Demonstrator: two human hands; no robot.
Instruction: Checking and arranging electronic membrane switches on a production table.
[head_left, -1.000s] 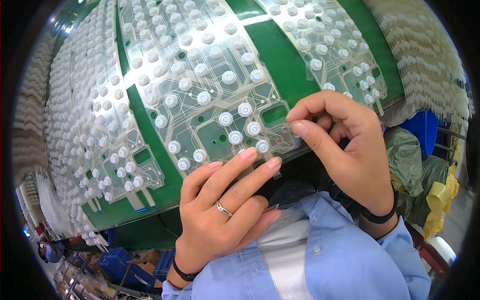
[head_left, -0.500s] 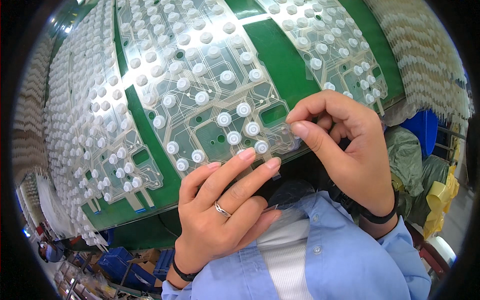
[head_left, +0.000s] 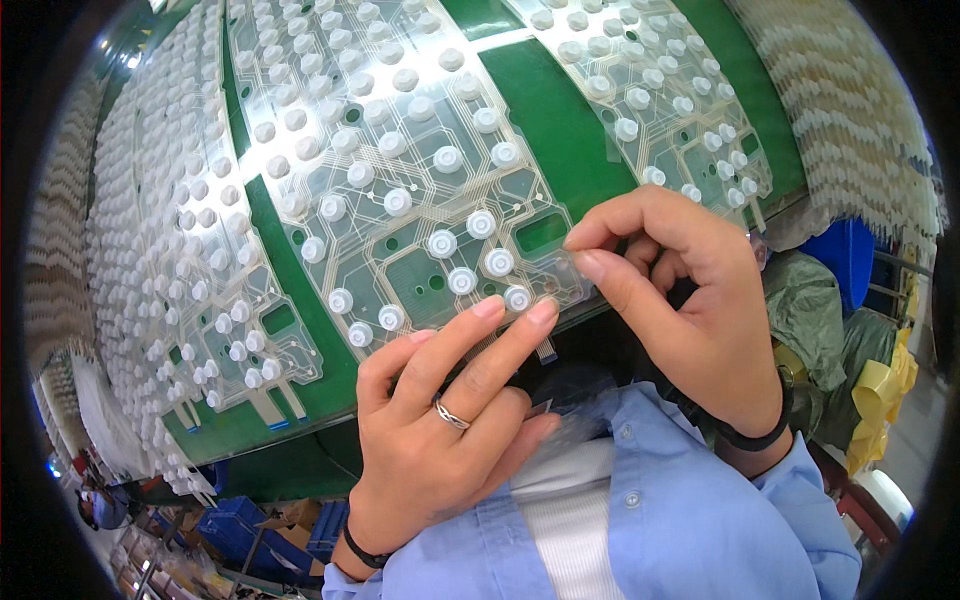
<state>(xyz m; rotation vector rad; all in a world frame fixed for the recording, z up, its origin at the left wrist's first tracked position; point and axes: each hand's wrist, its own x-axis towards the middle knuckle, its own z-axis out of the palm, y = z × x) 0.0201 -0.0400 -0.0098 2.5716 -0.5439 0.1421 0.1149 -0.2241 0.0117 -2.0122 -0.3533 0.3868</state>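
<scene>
A clear keyboard membrane (head_left: 408,268) with printed traces and several white rubber domes lies on the green table in front of me. My left hand (head_left: 440,420), wearing a ring, is open, its outstretched fingertips resting at the membrane's near edge beside the lowest domes. At the near right corner, my right hand (head_left: 690,290) is closed in a pinch, thumb and index finger meeting at the membrane's edge. The pinched bit itself is hidden by the fingertips. A narrow connector tail (head_left: 546,350) sticks out past the table edge beside my left fingertips.
Similar membranes lie on the left (head_left: 215,300) and on the right (head_left: 690,120) of the green table (head_left: 545,110). Tall stacks of domed sheets (head_left: 850,110) stand at the far right, more at the far left. A blue bin (head_left: 838,265) and green bags (head_left: 805,310) sit at right.
The membrane and its domes have shifted slightly left in view. My right hand has moved a little left with its pinch kept; my left hand stays almost in place.
</scene>
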